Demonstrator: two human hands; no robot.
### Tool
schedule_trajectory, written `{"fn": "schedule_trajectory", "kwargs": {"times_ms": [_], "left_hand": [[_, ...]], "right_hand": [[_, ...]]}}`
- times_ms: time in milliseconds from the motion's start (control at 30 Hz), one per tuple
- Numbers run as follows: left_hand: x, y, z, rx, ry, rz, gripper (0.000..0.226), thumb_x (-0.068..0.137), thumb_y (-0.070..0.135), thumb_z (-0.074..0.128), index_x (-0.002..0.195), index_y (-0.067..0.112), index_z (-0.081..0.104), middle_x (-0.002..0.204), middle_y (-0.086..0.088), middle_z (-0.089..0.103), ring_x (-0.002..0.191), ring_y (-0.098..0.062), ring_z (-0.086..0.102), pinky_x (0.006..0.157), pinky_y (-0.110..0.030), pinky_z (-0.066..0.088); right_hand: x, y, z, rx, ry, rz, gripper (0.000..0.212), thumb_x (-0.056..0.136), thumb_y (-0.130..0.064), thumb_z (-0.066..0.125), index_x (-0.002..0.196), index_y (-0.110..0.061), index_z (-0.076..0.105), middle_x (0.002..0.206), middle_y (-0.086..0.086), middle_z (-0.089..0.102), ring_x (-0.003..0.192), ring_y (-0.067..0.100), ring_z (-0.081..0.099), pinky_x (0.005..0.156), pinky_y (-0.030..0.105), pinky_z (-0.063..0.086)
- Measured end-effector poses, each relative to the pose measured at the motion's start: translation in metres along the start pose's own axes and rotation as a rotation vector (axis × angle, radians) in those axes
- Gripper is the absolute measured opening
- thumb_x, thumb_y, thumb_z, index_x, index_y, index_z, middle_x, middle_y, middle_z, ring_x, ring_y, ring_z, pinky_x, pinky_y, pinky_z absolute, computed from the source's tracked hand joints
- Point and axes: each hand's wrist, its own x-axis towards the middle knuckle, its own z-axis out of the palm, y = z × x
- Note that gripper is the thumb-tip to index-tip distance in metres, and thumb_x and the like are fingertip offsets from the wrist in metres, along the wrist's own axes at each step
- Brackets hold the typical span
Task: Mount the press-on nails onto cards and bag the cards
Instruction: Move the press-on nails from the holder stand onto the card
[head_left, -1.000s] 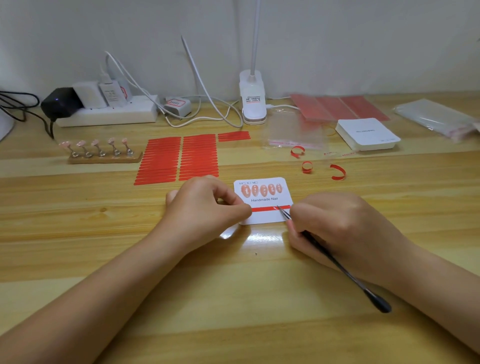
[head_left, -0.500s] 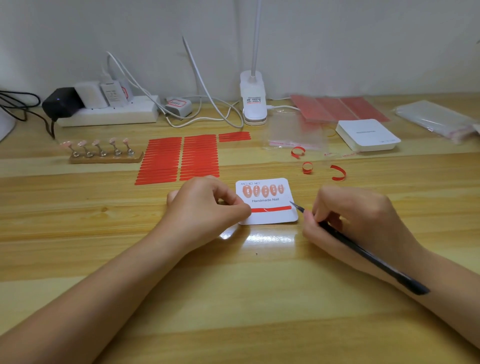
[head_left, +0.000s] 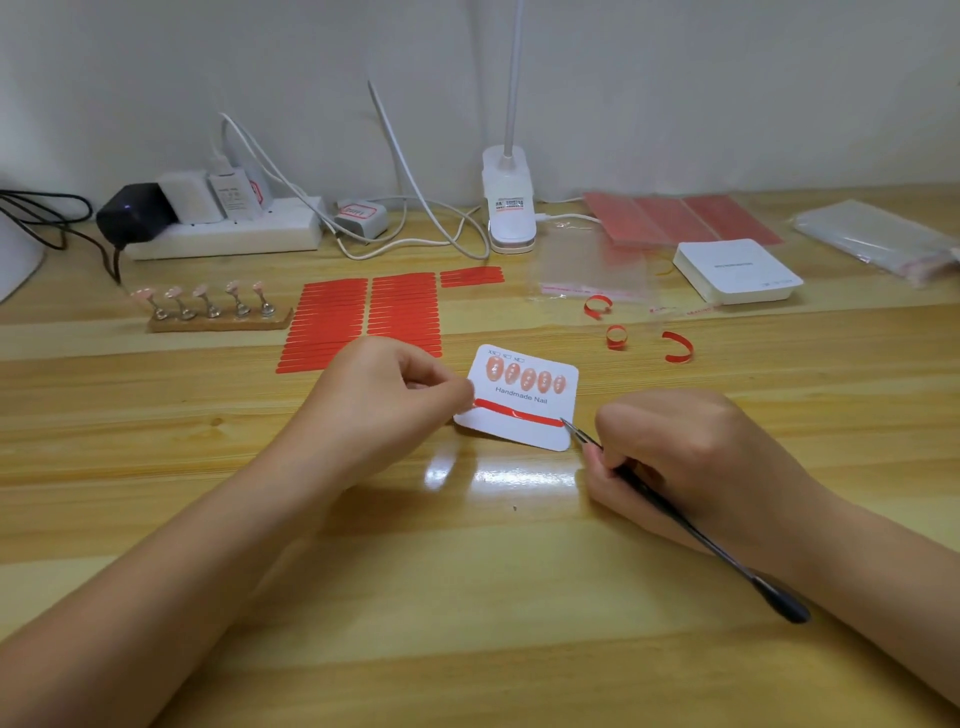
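Right grip (head_left: 670, 457) on tweezers (head_left: 675, 514), five nails (head_left: 527, 376)

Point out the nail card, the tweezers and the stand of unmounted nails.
nail card (head_left: 524, 436), head view, blank lower part.
tweezers (head_left: 675, 512), head view, mid shaft.
nail stand (head_left: 218, 323), head view, wooden base.

Single head-worn wide-angle view, looking forward and down, close over wooden desk (head_left: 467, 597), wall behind
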Motion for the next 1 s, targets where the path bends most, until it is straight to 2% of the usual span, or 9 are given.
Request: {"fn": "schedule_trajectory", "kwargs": {"times_ms": [67, 167, 267, 400, 567, 633, 733, 800, 1000], "left_hand": [[0.0, 0.002, 0.0, 0.077, 0.013, 0.043, 0.017, 0.074, 0.022, 0.067, 0.058, 0.021, 0.07, 0.061, 0.015, 0.065, 0.051, 0.005, 0.052, 0.046, -0.006, 0.035], [0.001, 0.004, -0.001, 0.168, -0.012, 0.094, 0.015, 0.073, 0.02, 0.069, 0.059, 0.023, 0.067, 0.061, 0.021, 0.063, 0.058, 0.005, 0.056, 0.051, -0.01, 0.039], [0.002, 0.005, -0.004, 0.173, -0.047, 0.109, 0.015, 0.072, 0.011, 0.071, 0.061, 0.021, 0.066, 0.057, 0.017, 0.065, 0.05, 0.0, 0.059, 0.052, -0.015, 0.044], [-0.002, 0.002, -0.005, 0.147, -0.089, 0.157, 0.022, 0.071, 0.008, 0.074, 0.07, 0.023, 0.057, 0.057, 0.011, 0.064, 0.046, 0.0, 0.057, 0.049, -0.011, 0.043], [-0.011, 0.004, 0.0, 0.37, -0.018, 0.469, 0.016, 0.078, 0.019, 0.061, 0.083, 0.032, 0.054, 0.072, 0.016, 0.056, 0.061, -0.003, 0.052, 0.06, -0.022, 0.043], [-0.017, 0.008, 0.007, 0.451, -0.011, 0.622, 0.016, 0.078, 0.021, 0.054, 0.09, 0.022, 0.066, 0.077, 0.012, 0.056, 0.059, -0.008, 0.05, 0.061, -0.028, 0.044], [-0.023, 0.009, 0.022, 0.604, -0.021, 0.731, 0.019, 0.08, 0.021, 0.054, 0.079, 0.015, 0.072, 0.071, -0.002, 0.059, 0.057, -0.027, 0.053, 0.055, -0.028, 0.037], [-0.024, 0.007, 0.025, 0.642, -0.007, 0.739, 0.026, 0.083, 0.025, 0.049, 0.074, 0.016, 0.071, 0.069, -0.002, 0.056, 0.057, -0.027, 0.051, 0.057, -0.028, 0.033], [-0.025, 0.004, 0.022, 0.565, 0.017, 0.687, 0.033, 0.077, 0.037, 0.047, 0.074, 0.018, 0.074, 0.064, -0.001, 0.054, 0.058, -0.023, 0.053, 0.054, -0.032, 0.043]], "right_hand": [[0.0, -0.001, 0.0, -0.005, 0.002, 0.007, 0.035, 0.054, 0.02, 0.067, 0.054, -0.004, 0.042, 0.052, -0.003, 0.031, 0.045, 0.019, 0.025, 0.042, 0.029, 0.023], [0.0, -0.001, -0.001, -0.003, -0.002, 0.011, 0.035, 0.054, 0.02, 0.067, 0.054, -0.005, 0.042, 0.053, -0.004, 0.029, 0.045, 0.019, 0.025, 0.042, 0.03, 0.023], [-0.001, 0.0, 0.0, -0.005, -0.011, 0.025, 0.037, 0.05, 0.021, 0.067, 0.054, -0.005, 0.041, 0.052, -0.005, 0.029, 0.045, 0.018, 0.024, 0.041, 0.029, 0.024], [-0.003, 0.002, 0.0, 0.014, -0.028, 0.017, 0.045, 0.041, 0.025, 0.068, 0.055, -0.007, 0.039, 0.056, -0.014, 0.025, 0.053, 0.012, 0.02, 0.047, 0.015, 0.019], [-0.003, 0.003, 0.0, 0.003, -0.021, 0.021, 0.045, 0.04, 0.024, 0.068, 0.055, -0.008, 0.038, 0.058, -0.014, 0.023, 0.054, 0.012, 0.019, 0.047, 0.017, 0.017], [-0.003, 0.002, 0.0, -0.002, -0.009, 0.029, 0.044, 0.042, 0.023, 0.068, 0.055, -0.007, 0.038, 0.058, -0.013, 0.023, 0.053, 0.013, 0.019, 0.045, 0.02, 0.019], [-0.003, 0.002, 0.0, -0.011, 0.005, 0.038, 0.041, 0.048, 0.021, 0.068, 0.055, -0.007, 0.039, 0.056, -0.009, 0.026, 0.048, 0.016, 0.023, 0.042, 0.028, 0.024], [-0.002, 0.001, -0.001, -0.01, 0.002, 0.036, 0.04, 0.048, 0.021, 0.068, 0.055, -0.007, 0.04, 0.057, -0.01, 0.026, 0.048, 0.015, 0.023, 0.043, 0.027, 0.024], [-0.001, 0.001, 0.0, -0.005, 0.0, 0.034, 0.038, 0.049, 0.021, 0.067, 0.054, -0.006, 0.041, 0.056, -0.009, 0.026, 0.047, 0.016, 0.023, 0.043, 0.027, 0.021]]}}
